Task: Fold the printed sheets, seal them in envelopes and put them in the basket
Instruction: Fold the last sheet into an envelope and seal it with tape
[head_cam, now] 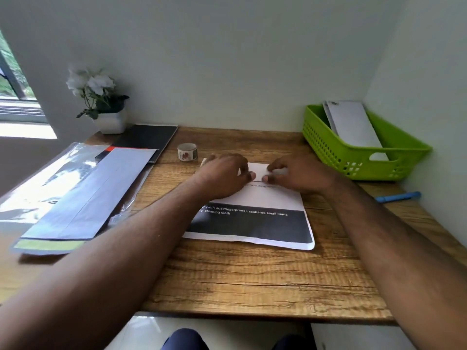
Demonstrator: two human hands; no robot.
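Printed sheet (255, 218) lies long axis running away from the person, far edge folded toward them. Left hand (225, 175) and right hand (300, 174) press that flap side by side, fingertips curled down onto it. Crease runs left-right beneath both.

The printed sheet (255, 221) lay flat on the wooden desk, well to the left of the green basket (336, 152) and nearer the viewer. It was white, with a broad black band across its near part carrying two lines of white text. Its far edge had been turned over toward the viewer, showing a blank white flap with a faint line of print just below it.

The green basket stood at the desk's far right corner, its plastic walls perforated, a handle slot cut in its near end. White envelopes (353, 125) leaned inside it, their upper ends rising above its far rim.
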